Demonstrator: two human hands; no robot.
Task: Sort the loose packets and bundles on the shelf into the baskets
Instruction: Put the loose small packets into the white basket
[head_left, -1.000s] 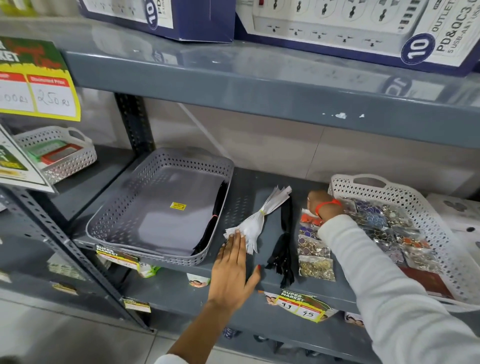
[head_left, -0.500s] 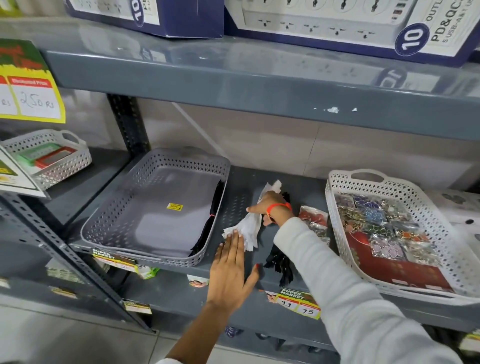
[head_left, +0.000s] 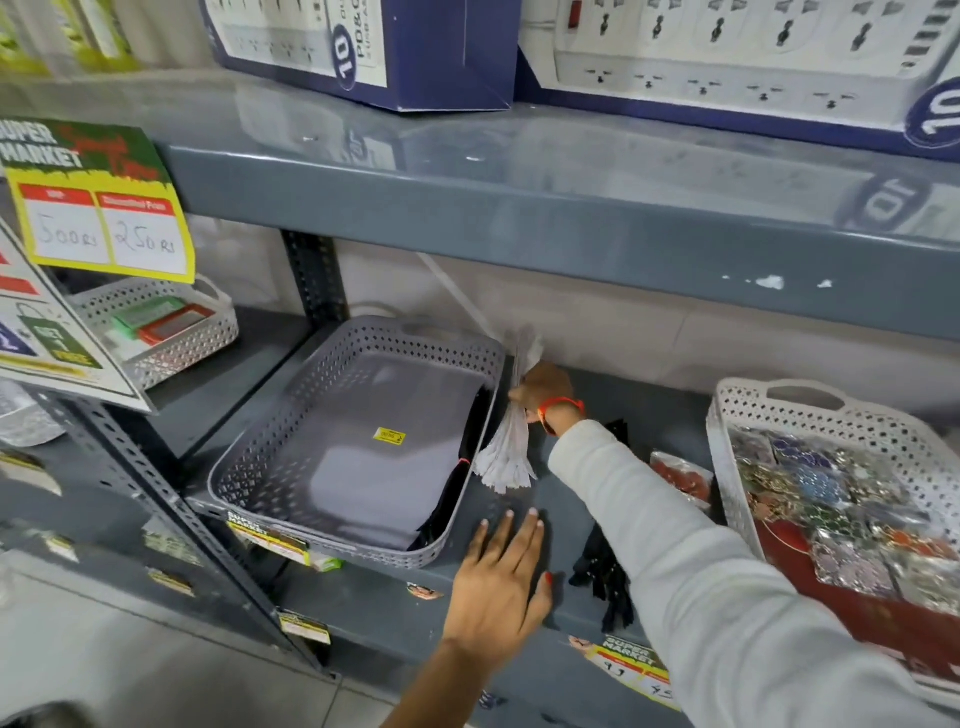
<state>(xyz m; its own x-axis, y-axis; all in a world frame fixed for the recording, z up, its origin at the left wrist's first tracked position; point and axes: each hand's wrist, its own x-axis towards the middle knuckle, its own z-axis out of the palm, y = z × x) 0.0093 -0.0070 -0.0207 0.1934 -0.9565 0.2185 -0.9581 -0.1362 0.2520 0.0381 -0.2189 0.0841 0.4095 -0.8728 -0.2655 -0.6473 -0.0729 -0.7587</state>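
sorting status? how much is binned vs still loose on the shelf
Done: many bead packets fill the white basket. In hand: the right hand holds the white bundle lifted beside the grey basket. Left: black bundle and red packet lie loose. Left hand rests flat.

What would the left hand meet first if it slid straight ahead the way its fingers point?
Probably the lower end of the white bundle that the right hand holds, which hangs just beyond the left hand; depth is uncertain.

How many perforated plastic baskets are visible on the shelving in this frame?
3: a grey basket at centre, a white basket at right, and a small white basket in the left bay. Others may be out of frame.
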